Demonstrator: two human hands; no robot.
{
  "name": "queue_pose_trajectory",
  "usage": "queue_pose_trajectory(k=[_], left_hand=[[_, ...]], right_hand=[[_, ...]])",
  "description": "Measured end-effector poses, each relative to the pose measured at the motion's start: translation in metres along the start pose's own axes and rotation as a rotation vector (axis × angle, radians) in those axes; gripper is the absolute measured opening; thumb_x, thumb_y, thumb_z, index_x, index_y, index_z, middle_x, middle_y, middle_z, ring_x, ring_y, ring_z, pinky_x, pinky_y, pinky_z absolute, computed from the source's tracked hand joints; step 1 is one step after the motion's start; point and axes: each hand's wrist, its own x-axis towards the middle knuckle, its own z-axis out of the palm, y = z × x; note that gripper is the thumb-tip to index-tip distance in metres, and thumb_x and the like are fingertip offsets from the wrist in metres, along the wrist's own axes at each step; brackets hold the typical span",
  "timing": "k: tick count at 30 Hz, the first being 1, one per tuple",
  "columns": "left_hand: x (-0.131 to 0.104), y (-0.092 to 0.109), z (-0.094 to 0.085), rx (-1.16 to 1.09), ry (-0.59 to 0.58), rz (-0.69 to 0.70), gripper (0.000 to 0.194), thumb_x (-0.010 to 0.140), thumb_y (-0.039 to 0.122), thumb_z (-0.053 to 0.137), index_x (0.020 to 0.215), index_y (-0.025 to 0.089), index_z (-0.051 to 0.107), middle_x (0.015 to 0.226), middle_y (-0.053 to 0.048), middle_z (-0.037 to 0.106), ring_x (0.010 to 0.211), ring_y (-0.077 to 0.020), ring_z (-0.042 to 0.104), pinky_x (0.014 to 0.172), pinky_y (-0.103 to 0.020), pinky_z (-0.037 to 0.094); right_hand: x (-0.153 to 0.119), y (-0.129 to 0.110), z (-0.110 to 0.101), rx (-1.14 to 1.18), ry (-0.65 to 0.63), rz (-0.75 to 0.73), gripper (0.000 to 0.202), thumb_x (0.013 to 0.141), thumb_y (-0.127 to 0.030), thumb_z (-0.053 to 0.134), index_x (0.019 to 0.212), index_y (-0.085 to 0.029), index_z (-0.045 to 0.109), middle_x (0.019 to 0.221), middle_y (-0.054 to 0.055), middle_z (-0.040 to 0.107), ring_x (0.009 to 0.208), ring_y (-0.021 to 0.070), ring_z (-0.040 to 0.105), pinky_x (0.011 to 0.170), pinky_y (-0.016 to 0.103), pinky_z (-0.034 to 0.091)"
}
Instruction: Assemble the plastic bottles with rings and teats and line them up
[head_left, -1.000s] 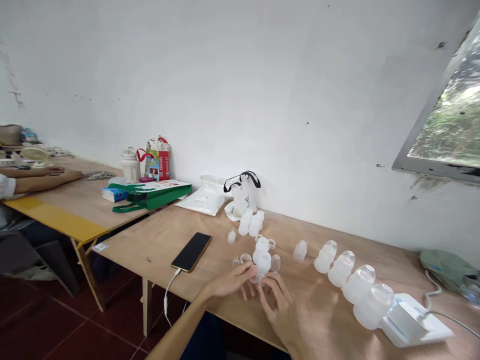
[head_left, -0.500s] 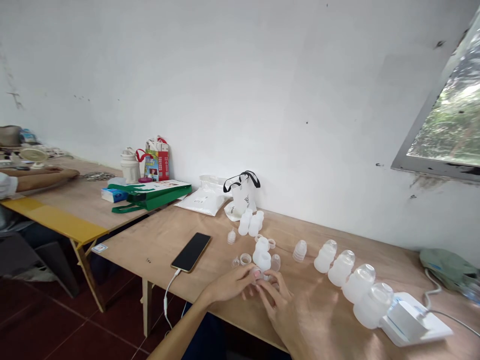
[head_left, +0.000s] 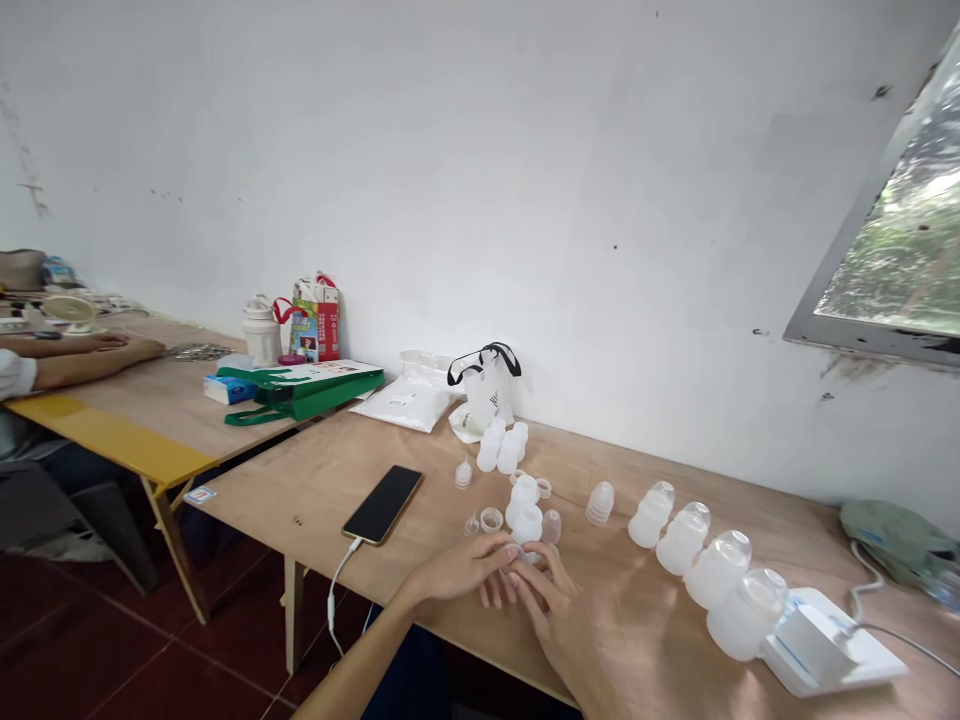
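My left hand (head_left: 472,567) and my right hand (head_left: 547,590) meet near the table's front edge, their fingertips pinched round a small translucent bottle part. Fingers cover most of it, so its exact kind is hidden. Just beyond them stand two open frosted bottles (head_left: 527,522). Around these lie a screw ring (head_left: 491,519), a bottle nipple (head_left: 471,524) and a clear cap (head_left: 551,527). A stack of nipples (head_left: 463,474) stands farther left, and a stack of clear caps (head_left: 600,503) to the right.
Several capped bottles (head_left: 729,568) form a row at right, beside a white box with a charger (head_left: 817,645). A phone (head_left: 382,504) on a cable lies left. More bottles (head_left: 502,447) and bags (head_left: 487,395) stand at the back. Another person's arms (head_left: 90,362) rest on the far-left table.
My hands have shifted slightly and the fingers have closed in around the small part. The other person's hands at far left have moved a little.
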Motion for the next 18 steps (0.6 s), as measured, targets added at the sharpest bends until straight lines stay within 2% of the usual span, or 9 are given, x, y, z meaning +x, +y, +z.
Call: queue_pose_trajectory(k=[6,8,11,13,15,18], left_hand=[[-0.0001,0.0028,0.0016,-0.029,-0.016,0.027,0.055,0.092,0.074,0.053,0.098,0.019,0.056,0.080,-0.002,0.070,0.064,-0.0138,0.066,0.055,-0.022,0.048],[-0.0012,0.0037,0.0029,-0.011,-0.026,0.023,0.056,0.092,0.075,0.050,0.098,0.020,0.055,0.077,0.000,0.068,0.060,-0.0124,0.063,0.055,-0.022,0.047],[-0.0037,0.0050,0.0041,0.072,-0.037,-0.012,0.053,0.094,0.074,0.047,0.099,0.021,0.054,0.075,0.002,0.065,0.055,-0.0103,0.057,0.054,-0.023,0.047],[-0.0055,0.0057,0.0044,0.135,-0.045,-0.048,0.047,0.096,0.068,0.048,0.105,0.022,0.054,0.078,0.002,0.064,0.052,-0.0092,0.054,0.054,-0.023,0.047],[-0.0070,0.0059,0.0046,0.175,-0.066,-0.074,0.040,0.098,0.059,0.052,0.112,0.022,0.053,0.083,0.002,0.065,0.051,-0.0085,0.052,0.054,-0.023,0.047],[-0.0073,0.0055,0.0060,0.201,-0.087,-0.076,0.030,0.099,0.046,0.051,0.117,0.021,0.052,0.085,0.000,0.066,0.050,-0.0080,0.050,0.052,-0.022,0.045]], right_hand=[[-0.0005,-0.0034,-0.0003,-0.032,0.023,-0.014,0.030,0.106,-0.032,0.043,0.117,-0.030,0.071,0.122,0.008,0.069,0.086,0.0185,0.073,0.069,0.029,0.060],[-0.0011,-0.0021,0.0013,-0.018,0.052,0.018,0.024,0.105,-0.033,0.045,0.110,-0.026,0.068,0.114,0.008,0.071,0.082,0.0180,0.073,0.067,0.029,0.059],[-0.0016,-0.0006,0.0041,0.025,0.065,0.145,0.018,0.102,-0.038,0.050,0.107,-0.024,0.061,0.089,0.002,0.072,0.066,0.0167,0.071,0.060,0.027,0.056],[-0.0017,-0.0006,0.0048,0.039,0.016,0.217,0.022,0.102,-0.041,0.049,0.113,-0.025,0.059,0.083,0.000,0.072,0.065,0.0176,0.071,0.058,0.027,0.054],[-0.0015,-0.0010,0.0047,0.045,-0.048,0.243,0.023,0.103,-0.040,0.047,0.117,-0.027,0.059,0.090,0.001,0.074,0.073,0.0191,0.072,0.063,0.028,0.055],[-0.0009,-0.0002,0.0043,0.059,-0.080,0.254,0.022,0.102,-0.038,0.045,0.112,-0.029,0.063,0.095,0.002,0.074,0.080,0.0203,0.072,0.072,0.030,0.056]])
